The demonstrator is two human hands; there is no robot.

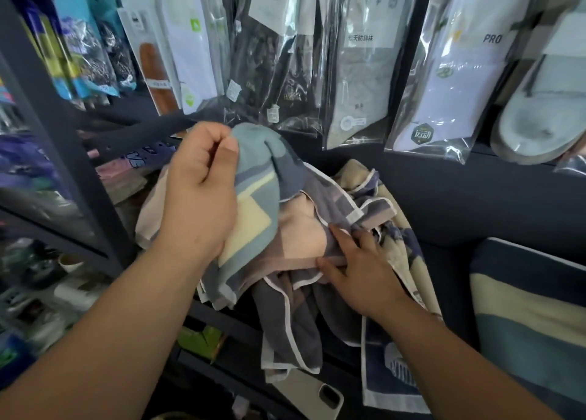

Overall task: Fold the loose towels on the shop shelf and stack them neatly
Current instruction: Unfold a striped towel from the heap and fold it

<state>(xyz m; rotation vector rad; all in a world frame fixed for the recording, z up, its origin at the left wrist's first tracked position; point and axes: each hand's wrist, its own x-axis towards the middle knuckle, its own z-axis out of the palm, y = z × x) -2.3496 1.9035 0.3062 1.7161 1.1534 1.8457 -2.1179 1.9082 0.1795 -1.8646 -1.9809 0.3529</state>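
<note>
The dark shop shelf (475, 204) carries a rumpled heap of grey, pink and cream towels with white edging (317, 226), which spills over its front edge. At far right lies 1 folded towel striped navy, cream and teal (532, 318). The left hand (199, 191), fingers curled, grips a teal, yellow and grey towel (253, 169) above the heap. The right hand (358, 270) presses the heap, fingers spread flat.

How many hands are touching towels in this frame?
2. The left hand grips a bunched blue and yellow towel, raised at centre left. The right hand rests on the heap of loose towels, below and right of it.
</note>
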